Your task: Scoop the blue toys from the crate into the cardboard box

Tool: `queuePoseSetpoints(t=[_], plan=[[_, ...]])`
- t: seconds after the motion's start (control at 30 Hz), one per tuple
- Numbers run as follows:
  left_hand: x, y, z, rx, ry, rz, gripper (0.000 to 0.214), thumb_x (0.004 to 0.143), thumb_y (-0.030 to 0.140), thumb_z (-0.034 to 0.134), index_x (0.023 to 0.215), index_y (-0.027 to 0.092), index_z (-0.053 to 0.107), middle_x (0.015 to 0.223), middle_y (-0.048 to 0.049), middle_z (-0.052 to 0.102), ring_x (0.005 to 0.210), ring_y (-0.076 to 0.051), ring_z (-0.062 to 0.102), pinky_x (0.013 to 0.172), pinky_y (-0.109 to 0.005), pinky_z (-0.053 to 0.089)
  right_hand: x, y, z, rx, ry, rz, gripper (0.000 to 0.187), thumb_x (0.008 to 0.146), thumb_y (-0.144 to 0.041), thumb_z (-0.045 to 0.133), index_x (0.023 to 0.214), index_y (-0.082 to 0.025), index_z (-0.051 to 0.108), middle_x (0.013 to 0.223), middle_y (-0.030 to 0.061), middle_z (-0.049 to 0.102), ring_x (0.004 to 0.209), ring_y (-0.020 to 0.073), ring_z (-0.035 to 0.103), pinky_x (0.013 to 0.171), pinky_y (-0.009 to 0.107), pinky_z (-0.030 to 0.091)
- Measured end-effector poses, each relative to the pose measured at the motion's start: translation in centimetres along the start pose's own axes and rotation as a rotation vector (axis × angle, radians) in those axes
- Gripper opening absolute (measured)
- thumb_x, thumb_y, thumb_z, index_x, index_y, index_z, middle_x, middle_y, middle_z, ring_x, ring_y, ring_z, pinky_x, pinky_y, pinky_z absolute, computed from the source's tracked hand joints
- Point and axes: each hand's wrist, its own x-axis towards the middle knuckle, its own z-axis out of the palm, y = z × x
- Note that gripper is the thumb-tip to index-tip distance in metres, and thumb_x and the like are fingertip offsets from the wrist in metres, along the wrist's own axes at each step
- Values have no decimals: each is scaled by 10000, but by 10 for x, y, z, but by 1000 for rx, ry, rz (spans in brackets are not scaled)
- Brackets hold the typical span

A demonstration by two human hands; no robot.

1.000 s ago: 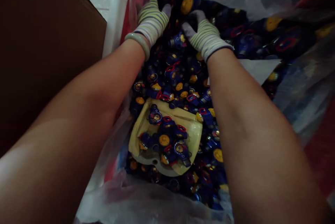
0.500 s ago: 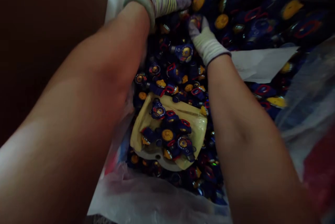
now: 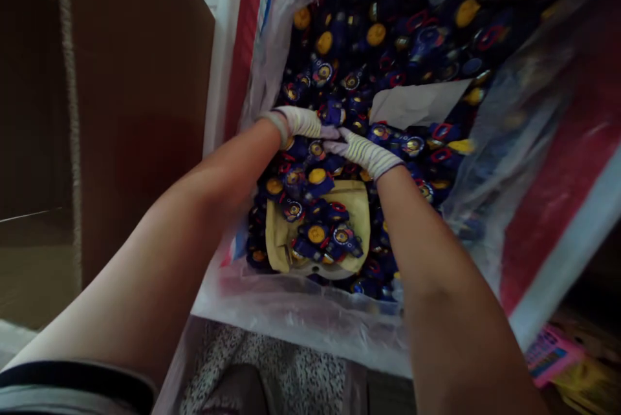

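Note:
A clear plastic bag [image 3: 291, 311] holds a deep pile of small blue toys [image 3: 388, 46] with yellow and red parts. Both my hands wear striped knit gloves. My left hand [image 3: 303, 123] and my right hand [image 3: 361, 153] lie on the pile with their fingertips meeting in the middle, touching the toys. Whether the fingers close on any toy is hidden. Just below my hands a yellow tray [image 3: 359, 208] sits in the pile, with several of the toys in it. A pale bracelet [image 3: 275, 123] is on my left wrist.
A white slip of paper [image 3: 417, 103] lies on the toys behind my right hand. The bag sits inside a red, white and blue woven sack [image 3: 548, 195]. A brown cardboard box [image 3: 140, 79] stands at the left. Pink packaging [image 3: 548, 350] lies at the lower right.
Both hands have drawn back from the far part of the pile toward the yellow tray and come together. The camera has pulled back and shows more of the bag.

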Motion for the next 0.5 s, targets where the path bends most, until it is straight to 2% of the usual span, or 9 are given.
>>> queuePoseSetpoints(t=[0.07,0.1,0.17,0.23,0.27,0.33,0.4,0.43,0.5], plan=[[-42,10,27,-29,-21,73,552,954,615,628,1230,172,812,1185,-76,763,1089,-245,702,1040,-312,532,-46,-8,15,-22,-88,-37,702,825,-489,798,1416,-161,608,1363,126,709,1279,317,658,1199,534,472],[-64,18,46,-31,22,89,545,956,610,632,1272,198,799,1307,-86,726,1131,-253,693,1047,-311,532,-73,-9,26,-50,-88,-44,674,821,-501,797,1390,-181,627,1341,119,716,1262,322,666,1185,543,484],[-104,39,88,-21,173,55,589,969,582,634,1429,225,717,1576,-129,546,1284,-319,641,1139,-403,499,-133,-5,53,-137,-5,-32,611,830,-518,782,1334,-193,666,1362,142,696,1297,344,646,1202,565,462],[-138,59,123,-37,283,79,657,970,545,644,1543,225,616,1678,-152,427,1449,-407,498,1234,-550,401,-190,4,79,-186,116,-11,638,845,-505,755,1387,-187,647,1544,187,560,1460,365,523,1265,578,383],[-153,67,135,-77,293,139,662,974,520,643,1563,222,591,1679,-151,432,1496,-421,438,1262,-593,350,-216,9,90,-191,131,-4,682,820,-501,773,1414,-192,637,1613,193,486,1518,374,458,1282,587,356],[-181,75,145,-229,261,309,608,982,497,632,1531,236,616,1618,-124,526,1524,-398,409,1301,-593,292,-259,20,105,-144,120,-6,701,776,-508,799,1403,-223,664,1672,171,417,1575,376,377,1302,591,320],[-206,72,145,-470,328,351,533,1014,518,579,1470,253,658,1536,-101,610,1487,-356,477,1312,-529,309,-289,32,110,-40,222,18,576,811,-545,741,1303,-246,729,1613,148,501,1544,357,429,1299,573,335],[-216,67,145,-601,446,278,523,1031,533,548,1455,249,660,1522,-99,619,1465,-345,507,1310,-502,323,-298,38,109,18,341,70,528,839,-564,688,1251,-240,748,1546,153,569,1494,351,492,1285,573,360],[-230,51,150,-827,748,-14,537,1033,528,550,1458,208,632,1539,-113,595,1453,-353,521,1312,-478,321,-304,49,107,137,590,248,522,852,-572,613,1199,-205,745,1384,179,677,1345,358,613,1228,595,427]])
